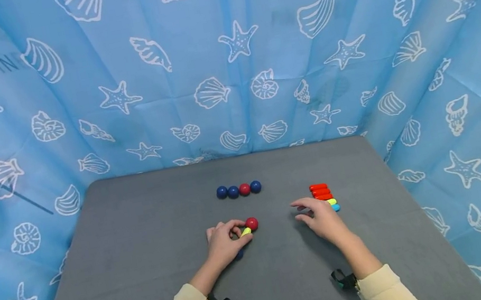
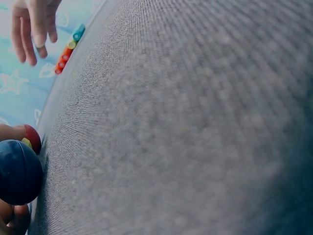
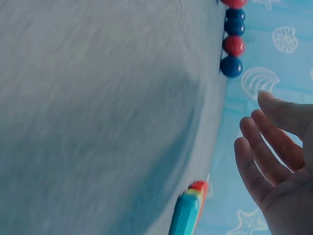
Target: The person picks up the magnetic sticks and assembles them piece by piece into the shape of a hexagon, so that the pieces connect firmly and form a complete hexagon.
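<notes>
My left hand (image 1: 234, 232) pinches a short yellow-green stick (image 1: 246, 231) with a red ball (image 1: 251, 223) on its far end. A blue ball (image 1: 239, 253) shows under the hand. In the left wrist view the blue ball (image 2: 17, 171) and red ball (image 2: 32, 138) sit at the left edge. My right hand (image 1: 303, 212) hovers with relaxed fingers, holding nothing, just left of a stack of coloured sticks (image 1: 323, 196). The right wrist view shows the spread fingers (image 3: 266, 156) and the sticks' ends (image 3: 188, 213).
A row of three blue balls and one red ball (image 1: 238, 190) lies on the grey table (image 1: 143, 253) beyond the hands. The blue shell-print curtain (image 1: 226, 66) closes in the back and both sides. The table's edges are near the curtain.
</notes>
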A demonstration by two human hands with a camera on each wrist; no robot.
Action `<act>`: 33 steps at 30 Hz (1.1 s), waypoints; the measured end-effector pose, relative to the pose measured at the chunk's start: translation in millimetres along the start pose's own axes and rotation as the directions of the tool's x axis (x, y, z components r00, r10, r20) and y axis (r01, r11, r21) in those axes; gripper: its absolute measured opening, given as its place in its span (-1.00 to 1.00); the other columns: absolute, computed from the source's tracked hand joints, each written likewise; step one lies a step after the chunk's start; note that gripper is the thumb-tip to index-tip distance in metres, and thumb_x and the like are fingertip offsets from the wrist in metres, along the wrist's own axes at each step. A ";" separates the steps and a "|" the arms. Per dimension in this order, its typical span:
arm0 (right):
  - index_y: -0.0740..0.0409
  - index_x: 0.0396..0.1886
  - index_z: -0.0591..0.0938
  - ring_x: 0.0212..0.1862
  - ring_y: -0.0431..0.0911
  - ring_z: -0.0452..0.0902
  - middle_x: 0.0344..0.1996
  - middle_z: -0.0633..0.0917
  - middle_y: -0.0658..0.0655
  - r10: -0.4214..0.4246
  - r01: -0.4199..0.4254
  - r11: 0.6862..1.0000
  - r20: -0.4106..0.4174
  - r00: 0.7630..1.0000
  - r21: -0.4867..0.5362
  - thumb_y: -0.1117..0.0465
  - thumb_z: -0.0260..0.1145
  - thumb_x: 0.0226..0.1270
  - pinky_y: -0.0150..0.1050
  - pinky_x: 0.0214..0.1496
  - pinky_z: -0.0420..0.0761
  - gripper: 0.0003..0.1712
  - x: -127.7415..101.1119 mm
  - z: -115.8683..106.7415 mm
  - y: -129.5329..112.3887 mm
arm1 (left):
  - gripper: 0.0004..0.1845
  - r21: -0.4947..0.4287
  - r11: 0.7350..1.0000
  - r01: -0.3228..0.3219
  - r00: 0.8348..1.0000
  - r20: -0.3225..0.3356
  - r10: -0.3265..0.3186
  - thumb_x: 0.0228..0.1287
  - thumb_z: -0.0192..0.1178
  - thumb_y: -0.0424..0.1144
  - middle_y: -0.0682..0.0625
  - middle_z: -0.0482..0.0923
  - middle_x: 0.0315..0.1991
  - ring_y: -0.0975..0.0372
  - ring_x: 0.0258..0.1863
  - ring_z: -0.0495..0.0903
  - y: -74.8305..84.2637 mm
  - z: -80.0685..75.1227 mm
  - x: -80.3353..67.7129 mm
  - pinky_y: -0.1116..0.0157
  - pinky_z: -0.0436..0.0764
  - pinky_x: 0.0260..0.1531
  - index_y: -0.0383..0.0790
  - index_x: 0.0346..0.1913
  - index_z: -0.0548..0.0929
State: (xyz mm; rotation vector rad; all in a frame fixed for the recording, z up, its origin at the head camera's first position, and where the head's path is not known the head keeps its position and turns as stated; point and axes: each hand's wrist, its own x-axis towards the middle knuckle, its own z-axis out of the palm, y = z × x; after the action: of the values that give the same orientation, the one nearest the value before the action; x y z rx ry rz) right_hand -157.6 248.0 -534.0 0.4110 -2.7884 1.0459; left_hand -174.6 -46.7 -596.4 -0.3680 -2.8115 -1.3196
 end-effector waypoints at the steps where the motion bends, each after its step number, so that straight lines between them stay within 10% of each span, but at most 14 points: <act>1: 0.22 0.07 0.71 -0.05 0.04 0.70 -0.03 0.75 0.17 0.000 0.000 1.000 -0.009 1.000 -0.005 0.41 0.51 0.15 -0.03 -0.04 0.67 -0.56 -1.8 -1.9 2.1 | -0.70 -0.001 1.000 0.002 1.000 -0.001 -0.002 0.10 0.50 0.05 0.30 0.49 -0.52 0.33 -0.44 0.33 0.1 -0.1 -0.1 0.10 0.13 -0.03 0.06 -0.15 0.72; 19: 0.21 0.08 0.70 0.06 0.21 0.64 0.05 0.72 0.28 0.114 -0.123 0.986 -0.081 0.990 -0.117 0.40 0.54 0.11 0.18 0.09 0.59 -0.52 -21.4 -32.8 33.2 | -0.68 -0.010 1.000 0.005 1.000 0.018 -0.005 0.13 0.48 0.05 0.21 0.53 -0.49 0.31 -0.41 0.35 -0.8 -2.8 -0.7 0.09 0.12 -0.03 0.04 -0.11 0.71; 33: 0.24 -0.05 0.73 0.11 0.32 0.51 0.08 0.66 0.38 0.238 -0.224 0.940 0.024 0.971 -0.258 0.37 0.49 0.18 0.27 0.16 0.46 -0.69 -24.9 -44.2 59.0 | -0.70 0.014 1.000 0.002 1.000 0.020 -0.002 0.15 0.46 0.07 0.27 0.47 -0.51 0.31 -0.40 0.33 -3.1 -0.7 1.4 0.10 0.10 -0.03 0.05 -0.15 0.69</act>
State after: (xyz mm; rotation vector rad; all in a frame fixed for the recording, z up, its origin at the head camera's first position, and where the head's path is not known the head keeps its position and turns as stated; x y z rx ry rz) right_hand -150.2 324.8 -543.2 0.0830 -3.0232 0.7075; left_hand -176.7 -48.9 -598.1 -0.3802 -2.8366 -1.3029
